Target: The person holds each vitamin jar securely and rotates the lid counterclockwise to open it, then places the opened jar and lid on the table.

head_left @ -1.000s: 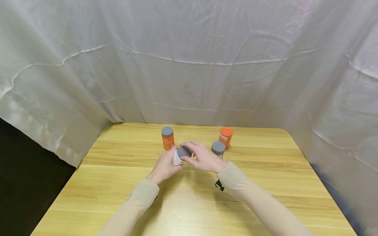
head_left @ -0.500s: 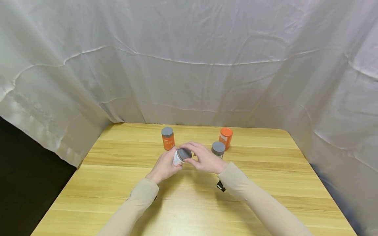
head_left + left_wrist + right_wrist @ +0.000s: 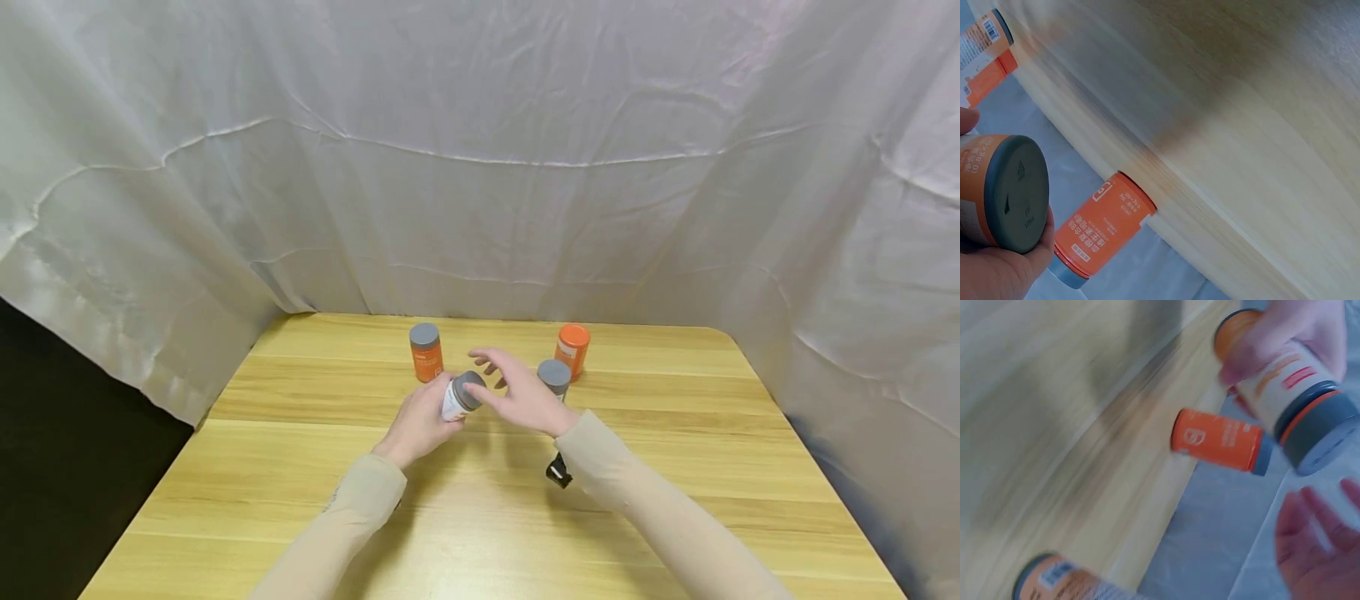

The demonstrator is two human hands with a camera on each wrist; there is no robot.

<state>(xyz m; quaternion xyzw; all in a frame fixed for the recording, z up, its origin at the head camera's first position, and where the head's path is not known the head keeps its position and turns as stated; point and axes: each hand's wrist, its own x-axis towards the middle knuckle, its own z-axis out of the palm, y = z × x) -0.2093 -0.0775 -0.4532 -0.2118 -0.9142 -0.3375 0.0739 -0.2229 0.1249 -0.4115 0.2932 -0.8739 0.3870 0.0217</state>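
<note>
My left hand (image 3: 422, 423) grips a supplement bottle (image 3: 454, 406) with a white and orange label, tilted so its grey lid (image 3: 471, 388) leans toward my right hand. In the left wrist view the dark round base (image 3: 1019, 194) of the bottle faces the camera. My right hand (image 3: 527, 402) is beside the lid with fingers spread and nothing in them; its thumb overlaps the lid in the head view. From the right wrist, a gap shows between those fingers (image 3: 1329, 515) and the lid, and a thin orange band runs around the lid's edge.
Behind the left hand stands an orange bottle with a grey lid (image 3: 427, 360). Past the right hand are a grey-lidded bottle (image 3: 554, 377), partly hidden, and an all-orange one (image 3: 573, 348). Grey curtain (image 3: 480, 233) encloses the wooden table (image 3: 480, 533) at the back and sides.
The right hand's fingers were around the lid; now they have come off it and spread apart, upward and away. The left hand keeps hold of the bottle almost in place, tilting slightly.
</note>
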